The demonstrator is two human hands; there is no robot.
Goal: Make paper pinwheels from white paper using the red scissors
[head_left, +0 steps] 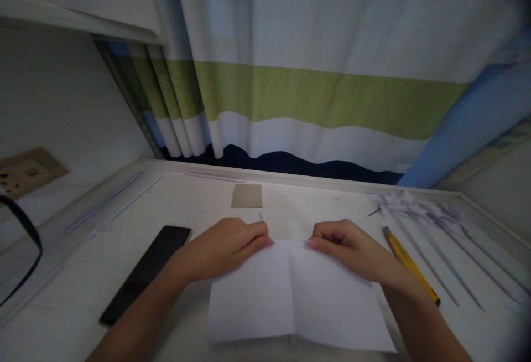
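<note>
A white sheet of paper (332,301) with a crease down its middle is spread in front of me, its near edge tilted slightly off the desk. My left hand (230,246) pinches its far edge just left of the crease, thumb against curled fingers. On the other side of the crease, my right hand (344,246) grips the same edge in a like pinch. Between the two hands a short stretch of the paper's top edge shows. The fingertips behind the sheet are partly hidden.
A black phone (145,276) lies beside my left forearm. Right of my right hand are a yellow utility knife (409,262) and several thin paper sticks with crumpled white paper (418,207). A small grey-brown square (246,196) lies further back, before a striped curtain (315,96).
</note>
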